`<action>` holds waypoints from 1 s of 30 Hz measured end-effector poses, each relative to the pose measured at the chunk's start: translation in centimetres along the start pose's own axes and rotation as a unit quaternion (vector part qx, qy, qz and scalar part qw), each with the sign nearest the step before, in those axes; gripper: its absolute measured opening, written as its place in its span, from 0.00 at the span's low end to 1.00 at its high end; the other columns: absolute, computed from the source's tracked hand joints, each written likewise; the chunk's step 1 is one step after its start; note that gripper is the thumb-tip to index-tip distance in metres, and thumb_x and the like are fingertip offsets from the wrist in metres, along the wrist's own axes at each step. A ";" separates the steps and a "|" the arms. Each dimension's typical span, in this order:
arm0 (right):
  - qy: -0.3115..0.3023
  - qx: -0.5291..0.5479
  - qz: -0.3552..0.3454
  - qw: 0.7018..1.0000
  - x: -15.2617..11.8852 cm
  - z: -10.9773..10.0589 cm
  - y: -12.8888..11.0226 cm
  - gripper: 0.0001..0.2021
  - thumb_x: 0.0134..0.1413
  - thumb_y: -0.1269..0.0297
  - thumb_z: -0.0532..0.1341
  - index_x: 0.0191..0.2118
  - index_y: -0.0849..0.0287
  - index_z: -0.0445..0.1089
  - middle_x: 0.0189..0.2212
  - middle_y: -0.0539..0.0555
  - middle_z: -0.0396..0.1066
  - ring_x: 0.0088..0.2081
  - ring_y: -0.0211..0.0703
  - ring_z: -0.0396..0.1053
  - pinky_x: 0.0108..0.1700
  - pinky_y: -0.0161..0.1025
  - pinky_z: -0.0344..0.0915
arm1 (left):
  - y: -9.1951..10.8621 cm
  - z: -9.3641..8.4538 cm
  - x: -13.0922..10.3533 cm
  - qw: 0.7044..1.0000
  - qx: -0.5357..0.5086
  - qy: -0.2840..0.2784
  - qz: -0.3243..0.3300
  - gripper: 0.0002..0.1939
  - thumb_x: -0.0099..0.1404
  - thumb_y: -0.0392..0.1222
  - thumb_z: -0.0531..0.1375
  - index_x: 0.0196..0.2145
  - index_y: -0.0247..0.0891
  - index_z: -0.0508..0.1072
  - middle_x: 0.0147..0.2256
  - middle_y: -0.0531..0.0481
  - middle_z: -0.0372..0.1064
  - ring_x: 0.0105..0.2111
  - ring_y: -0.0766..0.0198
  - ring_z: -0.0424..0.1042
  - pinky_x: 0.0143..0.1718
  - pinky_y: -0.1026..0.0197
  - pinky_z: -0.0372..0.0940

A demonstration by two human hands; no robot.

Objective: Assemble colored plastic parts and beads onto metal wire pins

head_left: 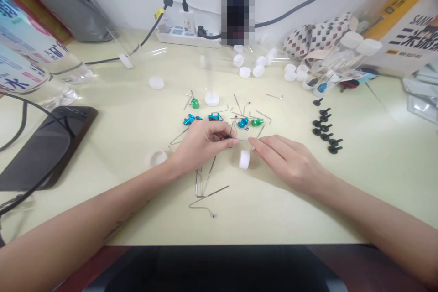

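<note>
My left hand [201, 143] is closed in a pinch on a small blue part [229, 137], mostly covered by the fingers. A thin metal rod [243, 140] spans the gap from there to my right hand [290, 159], whose thumb and forefinger pinch its other end. Just below the rod stands a white cap [244, 159]. Beyond my hands lie blue metal fittings [243, 122], a green fitting [257, 122] and several loose thin rods. More bent metal rods [209, 175] lie on the table nearer to me.
Black thumb screws [325, 127] lie in a group on the right. White caps [258, 70] and clear tubes are scattered at the back, before a power strip [186, 34]. A phone [48, 141] and water bottles [30, 54] occupy the left side.
</note>
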State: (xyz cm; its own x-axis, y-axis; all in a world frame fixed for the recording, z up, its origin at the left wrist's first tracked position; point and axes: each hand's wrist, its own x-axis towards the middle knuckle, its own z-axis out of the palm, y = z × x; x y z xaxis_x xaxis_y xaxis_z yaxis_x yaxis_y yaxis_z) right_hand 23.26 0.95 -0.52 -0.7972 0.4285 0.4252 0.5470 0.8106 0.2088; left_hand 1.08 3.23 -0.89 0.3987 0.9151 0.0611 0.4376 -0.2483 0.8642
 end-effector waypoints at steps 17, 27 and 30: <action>-0.012 0.091 -0.010 0.996 -0.4 0.3 0.4 0.14 0.60 0.56 0.54 0.37 0.64 0.65 0.27 0.54 0.68 0.28 0.39 0.66 0.29 0.35 0.62 | -0.3 -0.1 0.1 0.998 -0.046 0.034 -0.022 0.06 0.59 0.40 0.61 0.30 0.35 0.75 0.31 0.48 0.74 0.31 0.62 0.73 0.37 0.61 0.70; -0.094 0.237 0.092 0.963 -0.3 0.3 0.8 0.18 0.56 0.49 0.56 0.39 0.63 0.64 0.30 0.52 0.67 0.26 0.34 0.63 0.27 0.32 0.60 | -0.2 -0.1 0.0 0.999 -0.029 0.028 -0.017 0.06 0.59 0.39 0.60 0.30 0.35 0.75 0.31 0.48 0.74 0.31 0.63 0.73 0.35 0.61 0.69; -0.059 0.205 0.142 0.967 -0.2 0.5 -0.4 0.23 0.55 0.46 0.56 0.42 0.65 0.64 0.31 0.54 0.68 0.27 0.36 0.65 0.27 0.33 0.61 | -0.1 -0.1 0.0 0.999 -0.025 0.030 -0.016 0.06 0.59 0.39 0.60 0.30 0.35 0.75 0.30 0.48 0.74 0.31 0.63 0.72 0.35 0.62 0.69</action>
State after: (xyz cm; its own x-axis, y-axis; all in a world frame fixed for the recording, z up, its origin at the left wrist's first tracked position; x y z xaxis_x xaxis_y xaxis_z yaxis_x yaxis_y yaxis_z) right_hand 23.08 0.78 -1.13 -0.6672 0.6791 0.3060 0.6192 0.7340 -0.2790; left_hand 0.96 3.31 -0.93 0.3357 0.9400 0.0611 0.4072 -0.2033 0.8904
